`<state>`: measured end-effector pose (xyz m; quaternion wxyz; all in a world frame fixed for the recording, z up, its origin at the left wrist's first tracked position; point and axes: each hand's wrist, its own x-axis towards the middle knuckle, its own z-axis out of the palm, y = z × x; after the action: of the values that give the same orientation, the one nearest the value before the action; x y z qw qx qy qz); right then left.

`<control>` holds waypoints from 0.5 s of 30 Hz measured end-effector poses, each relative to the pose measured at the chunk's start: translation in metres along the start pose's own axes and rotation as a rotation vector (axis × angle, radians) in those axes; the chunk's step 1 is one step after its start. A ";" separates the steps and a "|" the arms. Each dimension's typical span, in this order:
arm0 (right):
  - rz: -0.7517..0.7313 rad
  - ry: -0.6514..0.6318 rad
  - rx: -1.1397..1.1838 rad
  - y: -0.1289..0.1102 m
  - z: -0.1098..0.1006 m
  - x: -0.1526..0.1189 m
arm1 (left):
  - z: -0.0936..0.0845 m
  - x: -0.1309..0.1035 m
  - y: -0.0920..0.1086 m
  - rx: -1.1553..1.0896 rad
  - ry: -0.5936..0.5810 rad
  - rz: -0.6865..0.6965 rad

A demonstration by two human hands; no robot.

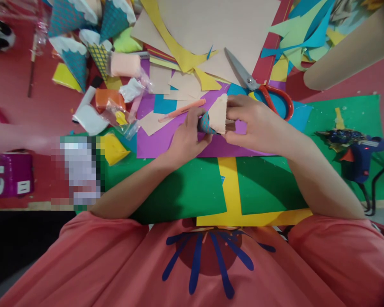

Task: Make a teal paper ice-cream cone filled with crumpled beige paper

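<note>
Cone [205,123] over the purple sheet [153,145] sits grasped in your left hand [186,137] while your right hand [254,121], its grip unclear, seems to fit the cream rim [218,115], probably calling next for gentle pressure.

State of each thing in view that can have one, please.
Left hand: closed around cone
Right hand: fingers at cone's wide end
Cone: held sideways, wide end rightward
Scissors: lying, blades together
Pen: lying on paper, capping unclear
Glue gun: lying on green sheet
</note>
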<state>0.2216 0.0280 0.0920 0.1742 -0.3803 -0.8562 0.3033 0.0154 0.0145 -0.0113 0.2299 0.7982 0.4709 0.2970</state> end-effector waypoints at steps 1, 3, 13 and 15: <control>-0.004 -0.006 -0.008 0.000 -0.002 -0.001 | 0.001 0.000 -0.001 0.001 0.015 0.005; 0.025 0.026 -0.014 -0.001 -0.003 -0.001 | 0.002 0.000 -0.002 0.000 0.050 0.042; 0.145 0.099 0.160 0.008 0.001 0.002 | 0.005 0.002 -0.002 0.001 0.135 0.123; 0.149 0.109 0.153 0.010 0.004 0.003 | 0.005 0.001 -0.002 -0.002 0.135 0.110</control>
<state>0.2231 0.0340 0.0828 0.2258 -0.4442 -0.7893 0.3588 0.0179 0.0156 -0.0158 0.1818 0.8010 0.4402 0.3626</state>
